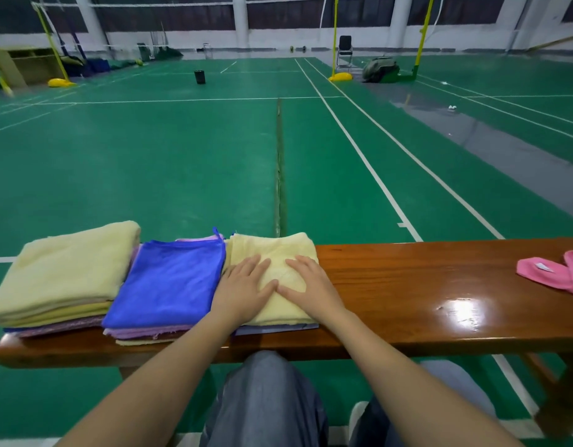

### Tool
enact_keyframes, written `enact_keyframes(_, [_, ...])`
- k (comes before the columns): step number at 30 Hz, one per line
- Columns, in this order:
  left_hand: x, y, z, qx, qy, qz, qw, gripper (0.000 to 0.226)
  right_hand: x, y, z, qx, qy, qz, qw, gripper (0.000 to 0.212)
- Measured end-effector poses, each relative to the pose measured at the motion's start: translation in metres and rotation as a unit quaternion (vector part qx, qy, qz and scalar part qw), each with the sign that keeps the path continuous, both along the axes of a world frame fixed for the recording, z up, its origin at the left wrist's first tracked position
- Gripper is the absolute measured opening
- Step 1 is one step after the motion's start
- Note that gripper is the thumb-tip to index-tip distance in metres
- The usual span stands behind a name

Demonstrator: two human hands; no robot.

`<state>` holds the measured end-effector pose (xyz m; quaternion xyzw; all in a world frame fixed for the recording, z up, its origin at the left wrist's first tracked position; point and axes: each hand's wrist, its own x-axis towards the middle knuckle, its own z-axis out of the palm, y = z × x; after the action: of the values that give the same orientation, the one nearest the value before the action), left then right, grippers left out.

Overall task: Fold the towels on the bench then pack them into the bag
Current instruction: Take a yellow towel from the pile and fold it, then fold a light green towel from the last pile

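A folded pale yellow towel (272, 250) lies on the wooden bench (407, 285), on top of a grey-blue one. My left hand (243, 288) and my right hand (311, 285) both rest flat on it, fingers spread, thumbs almost touching. To the left sits a folded blue towel (172, 282) on top of purple and yellow ones. Further left is a stack topped by a thick yellow towel (66, 269). A pink cloth item (556, 272) lies at the bench's right end. I see no bag for certain.
Beyond the bench stretches a green badminton court floor (182, 156) with white lines. Far off stand a black bin (199, 76), a chair (345, 51), yellow net posts and a dark bag (380, 69). My knees in grey trousers (266, 398) are under the bench's near edge.
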<state>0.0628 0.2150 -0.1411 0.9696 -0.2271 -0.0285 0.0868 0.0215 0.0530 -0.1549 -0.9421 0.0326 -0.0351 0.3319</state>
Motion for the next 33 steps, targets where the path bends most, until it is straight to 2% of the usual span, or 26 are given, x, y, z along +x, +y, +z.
enact_keyframes(3, [0.002,-0.007,0.007,0.022,0.021,0.011,0.999,0.06,-0.001,-0.002,0.001,-0.002,-0.009,0.003,1.0,0.062])
enact_keyframes(6, [0.0,-0.03,0.023,-0.002,0.014,0.022,1.0,0.057,-0.005,-0.016,0.008,-0.011,-0.048,-0.005,0.999,0.06])
enact_keyframes(10, [-0.011,-0.077,0.033,-0.039,-0.045,-0.038,0.998,0.057,-0.026,-0.06,0.02,-0.006,-0.077,-0.035,0.996,0.058])
enact_keyframes(17, [-0.032,-0.18,0.036,-0.11,-0.061,-0.108,0.986,0.058,-0.073,-0.167,0.027,-0.042,-0.096,-0.135,0.985,0.059])
enact_keyframes(24, [-0.069,-0.295,0.025,-0.163,-0.021,-0.194,0.967,0.057,-0.122,-0.27,0.018,-0.047,-0.085,-0.254,0.962,0.058])
enact_keyframes(33, [-0.102,-0.408,-0.002,-0.138,0.052,-0.238,0.96,0.057,-0.158,-0.37,-0.001,-0.065,-0.072,-0.394,0.914,0.053])
